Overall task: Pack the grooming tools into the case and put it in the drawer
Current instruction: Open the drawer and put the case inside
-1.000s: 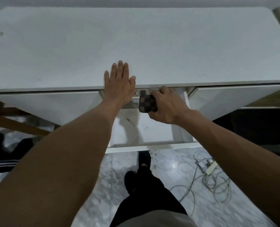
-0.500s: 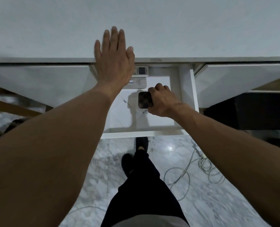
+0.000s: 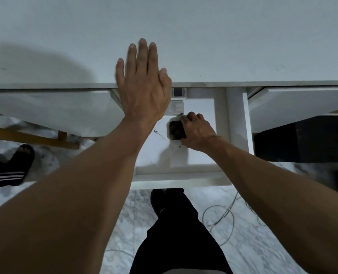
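Observation:
The small dark checkered case (image 3: 176, 130) is inside the pulled-out white drawer (image 3: 181, 177), low over its floor; whether it touches the floor I cannot tell. My right hand (image 3: 196, 131) is closed around the case's right side. My left hand (image 3: 143, 84) lies flat, fingers spread, on the front edge of the white table top (image 3: 223, 40), above the drawer's left side. No grooming tools show outside the case.
Two small devices (image 3: 177, 101) lie at the back of the drawer, just beyond the case. Closed drawer fronts (image 3: 294, 107) flank the open one. On the marble floor are loose cables (image 3: 225, 216), a black slipper (image 3: 19, 163) and my own dark-trousered legs (image 3: 176, 224).
My right hand has brought the case from the drawer's back, under the table edge, down and forward into the drawer. My view has tilted downward. The left hand stays on the table edge.

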`<state>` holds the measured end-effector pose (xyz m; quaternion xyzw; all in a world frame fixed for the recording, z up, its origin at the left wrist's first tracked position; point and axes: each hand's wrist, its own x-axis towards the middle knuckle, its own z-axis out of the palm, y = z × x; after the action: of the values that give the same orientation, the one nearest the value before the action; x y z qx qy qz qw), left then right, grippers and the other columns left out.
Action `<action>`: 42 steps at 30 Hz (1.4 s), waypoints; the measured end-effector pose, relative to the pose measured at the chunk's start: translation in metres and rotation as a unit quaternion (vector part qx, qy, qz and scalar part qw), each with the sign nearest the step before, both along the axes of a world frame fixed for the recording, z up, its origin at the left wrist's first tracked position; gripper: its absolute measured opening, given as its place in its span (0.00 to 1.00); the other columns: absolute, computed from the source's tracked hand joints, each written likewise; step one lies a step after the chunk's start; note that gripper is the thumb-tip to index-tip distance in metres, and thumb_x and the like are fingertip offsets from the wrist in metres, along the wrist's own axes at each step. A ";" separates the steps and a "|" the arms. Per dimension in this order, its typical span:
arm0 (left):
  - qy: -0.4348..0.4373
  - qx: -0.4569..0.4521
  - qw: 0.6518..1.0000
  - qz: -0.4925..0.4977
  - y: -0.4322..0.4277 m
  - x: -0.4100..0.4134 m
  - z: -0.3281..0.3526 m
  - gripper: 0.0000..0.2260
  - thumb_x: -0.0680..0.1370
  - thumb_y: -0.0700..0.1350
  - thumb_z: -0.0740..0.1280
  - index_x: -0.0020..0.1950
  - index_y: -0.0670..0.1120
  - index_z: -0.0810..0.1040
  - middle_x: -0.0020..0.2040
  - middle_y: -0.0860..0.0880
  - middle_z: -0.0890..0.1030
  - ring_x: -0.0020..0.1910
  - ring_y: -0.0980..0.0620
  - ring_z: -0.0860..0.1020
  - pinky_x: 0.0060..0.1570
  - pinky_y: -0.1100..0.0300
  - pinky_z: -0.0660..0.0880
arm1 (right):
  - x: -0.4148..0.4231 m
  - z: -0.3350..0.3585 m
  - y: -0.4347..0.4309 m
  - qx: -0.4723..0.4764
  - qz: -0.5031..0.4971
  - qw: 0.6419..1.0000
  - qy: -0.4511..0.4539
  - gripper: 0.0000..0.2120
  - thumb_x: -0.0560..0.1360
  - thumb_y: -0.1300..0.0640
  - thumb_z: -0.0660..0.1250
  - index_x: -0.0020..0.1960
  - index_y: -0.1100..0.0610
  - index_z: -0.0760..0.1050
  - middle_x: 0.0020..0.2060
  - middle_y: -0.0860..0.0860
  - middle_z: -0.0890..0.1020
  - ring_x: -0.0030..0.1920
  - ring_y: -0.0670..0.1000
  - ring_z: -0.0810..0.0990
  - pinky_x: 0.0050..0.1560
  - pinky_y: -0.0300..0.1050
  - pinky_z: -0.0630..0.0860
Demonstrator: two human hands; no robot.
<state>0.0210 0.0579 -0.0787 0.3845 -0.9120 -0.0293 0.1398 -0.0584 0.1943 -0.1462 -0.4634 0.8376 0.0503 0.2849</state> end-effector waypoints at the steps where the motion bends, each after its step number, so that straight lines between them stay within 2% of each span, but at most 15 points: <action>1: 0.004 -0.004 1.000 0.001 0.000 0.000 -0.001 0.26 0.83 0.53 0.44 0.80 0.46 0.58 0.80 0.46 0.59 0.79 0.46 0.56 0.76 0.45 0.51 | 0.000 -0.002 -0.001 0.001 0.002 1.000 -0.001 0.33 0.70 0.54 0.71 0.70 0.59 0.63 0.63 0.59 0.70 0.61 0.61 0.70 0.59 0.56 0.73; 9: 0.016 -0.008 1.000 0.001 -0.001 -0.001 -0.005 0.25 0.83 0.52 0.46 0.79 0.46 0.60 0.79 0.47 0.62 0.78 0.46 0.59 0.75 0.46 0.53 | -0.001 -0.010 -0.006 0.004 0.010 1.000 0.010 0.39 0.70 0.52 0.71 0.75 0.61 0.57 0.65 0.59 0.70 0.62 0.61 0.70 0.61 0.56 0.73; 16: 0.008 0.004 1.000 -0.001 0.000 -0.001 -0.003 0.25 0.83 0.52 0.46 0.79 0.46 0.60 0.79 0.46 0.61 0.79 0.46 0.58 0.75 0.46 0.53 | -0.002 -0.006 -0.006 0.016 0.018 1.000 0.012 0.39 0.71 0.51 0.71 0.75 0.60 0.57 0.66 0.59 0.70 0.63 0.61 0.71 0.62 0.56 0.72; 21: -0.013 0.036 0.999 -0.007 0.003 0.001 0.007 0.26 0.83 0.53 0.46 0.79 0.46 0.58 0.80 0.46 0.59 0.79 0.46 0.56 0.76 0.45 0.50 | 0.001 0.014 0.001 0.010 -0.013 1.000 0.004 0.35 0.73 0.51 0.69 0.74 0.57 0.59 0.66 0.58 0.71 0.65 0.61 0.70 0.64 0.58 0.71; 27: -0.085 0.117 0.989 -0.038 0.007 0.012 0.032 0.26 0.84 0.53 0.48 0.80 0.44 0.51 0.81 0.45 0.51 0.80 0.45 0.49 0.77 0.45 0.46 | 0.014 0.057 0.020 -0.036 -0.056 0.997 0.031 0.28 0.74 0.51 0.66 0.71 0.58 0.65 0.67 0.57 0.72 0.66 0.61 0.70 0.64 0.57 0.72; 29: -0.093 0.133 0.985 -0.054 0.019 0.022 0.041 0.26 0.84 0.52 0.50 0.80 0.43 0.53 0.81 0.44 0.53 0.80 0.44 0.50 0.77 0.44 0.48 | 0.019 0.074 0.028 -0.057 -0.066 0.995 0.042 0.26 0.75 0.51 0.65 0.70 0.59 0.65 0.66 0.58 0.72 0.66 0.61 0.70 0.63 0.57 0.72; 34: -0.063 0.149 0.982 -0.100 0.072 0.071 0.048 0.21 0.83 0.49 0.55 0.75 0.43 0.65 0.75 0.45 0.66 0.74 0.46 0.63 0.73 0.45 0.57 | 0.033 0.116 0.047 -0.079 -0.080 0.992 0.057 0.25 0.76 0.53 0.64 0.71 0.60 0.64 0.68 0.58 0.72 0.67 0.61 0.69 0.64 0.57 0.72; 39: -0.067 0.171 0.977 -0.109 0.116 0.117 0.044 0.22 0.83 0.48 0.54 0.76 0.43 0.63 0.76 0.45 0.66 0.76 0.47 0.62 0.74 0.47 0.55 | 0.052 0.138 0.074 -0.102 -0.083 0.990 0.054 0.22 0.78 0.53 0.61 0.70 0.59 0.65 0.67 0.57 0.72 0.67 0.60 0.69 0.62 0.57 0.73; 42: -0.082 0.181 0.975 -0.101 0.137 0.136 0.039 0.23 0.84 0.50 0.52 0.79 0.44 0.58 0.78 0.45 0.62 0.78 0.48 0.59 0.76 0.49 0.53 | 0.070 0.140 0.097 -0.112 -0.080 0.989 0.050 0.21 0.78 0.52 0.62 0.69 0.58 0.66 0.66 0.57 0.73 0.65 0.60 0.70 0.62 0.57 0.74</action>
<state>0.1575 0.1947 -0.0400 0.3107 -0.9339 -0.1763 -0.0107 0.0119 0.2909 -0.0067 -0.4211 0.8855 -0.0437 0.1916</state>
